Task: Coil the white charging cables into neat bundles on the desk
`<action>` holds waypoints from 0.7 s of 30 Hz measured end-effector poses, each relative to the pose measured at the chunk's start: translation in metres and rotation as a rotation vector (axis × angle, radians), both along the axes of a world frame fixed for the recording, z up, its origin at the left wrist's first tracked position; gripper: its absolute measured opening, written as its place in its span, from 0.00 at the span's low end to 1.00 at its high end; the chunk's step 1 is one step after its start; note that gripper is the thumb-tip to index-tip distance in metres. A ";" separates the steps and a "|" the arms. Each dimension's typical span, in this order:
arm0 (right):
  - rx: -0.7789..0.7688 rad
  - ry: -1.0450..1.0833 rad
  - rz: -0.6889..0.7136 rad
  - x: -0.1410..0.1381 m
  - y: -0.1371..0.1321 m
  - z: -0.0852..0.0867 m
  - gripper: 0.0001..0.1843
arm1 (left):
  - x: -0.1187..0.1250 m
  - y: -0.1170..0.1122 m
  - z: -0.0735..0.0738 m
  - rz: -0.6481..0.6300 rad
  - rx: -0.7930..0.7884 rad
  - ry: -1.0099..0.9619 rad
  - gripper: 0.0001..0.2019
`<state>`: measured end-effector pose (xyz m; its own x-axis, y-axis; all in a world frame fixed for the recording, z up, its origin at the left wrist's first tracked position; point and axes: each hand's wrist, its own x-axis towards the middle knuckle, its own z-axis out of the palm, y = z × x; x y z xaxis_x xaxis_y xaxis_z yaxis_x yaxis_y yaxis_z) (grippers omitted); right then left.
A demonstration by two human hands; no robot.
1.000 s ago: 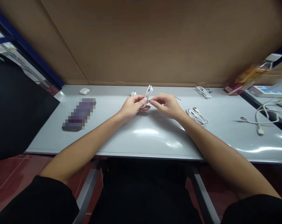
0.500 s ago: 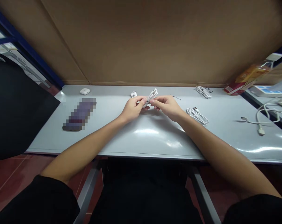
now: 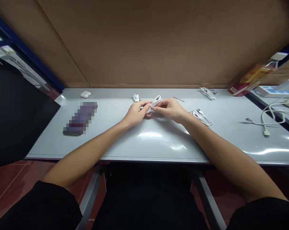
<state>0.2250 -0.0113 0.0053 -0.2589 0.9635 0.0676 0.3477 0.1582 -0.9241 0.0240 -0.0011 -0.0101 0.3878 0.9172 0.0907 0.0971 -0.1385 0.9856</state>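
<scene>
Left hand (image 3: 136,112) and right hand (image 3: 172,110) both pinching a folded cord (image 3: 155,103), between the bench's (image 3: 149,147) front and back edges, bundle (image 3: 136,97) and black tie (image 3: 178,99) near the back edge, white case (image 3: 86,94) near the back left corner

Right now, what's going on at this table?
A person at a grey table is handling a folded bundle of white cable. The left hand grips it, and the right hand is on it too, close to a dark tie around the bundle. Just beyond the left hand lies a smaller white cable bundle; beyond the right hand lies a loose black tie. Other coiled white cables lie farther right.
</scene>
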 end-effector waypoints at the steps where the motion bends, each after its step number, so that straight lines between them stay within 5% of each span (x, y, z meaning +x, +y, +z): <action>1: 0.016 -0.007 0.008 0.000 0.000 -0.001 0.13 | 0.000 0.000 0.000 0.000 -0.033 -0.003 0.15; 5: 0.090 -0.061 0.040 -0.003 -0.001 0.000 0.14 | -0.004 0.001 0.006 -0.079 -0.019 0.063 0.14; 12: 0.175 -0.094 0.001 -0.009 -0.001 0.000 0.13 | -0.015 0.001 0.016 -0.184 0.282 0.261 0.13; 21: 0.385 -0.183 -0.061 -0.016 0.002 -0.008 0.09 | -0.011 -0.002 0.008 -0.079 0.481 0.509 0.15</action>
<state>0.2088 -0.0097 -0.0027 -0.2434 0.8908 0.3837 0.5198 0.4538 -0.7238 0.0128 -0.0028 -0.0025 0.5535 0.7882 0.2690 0.5013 -0.5732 0.6482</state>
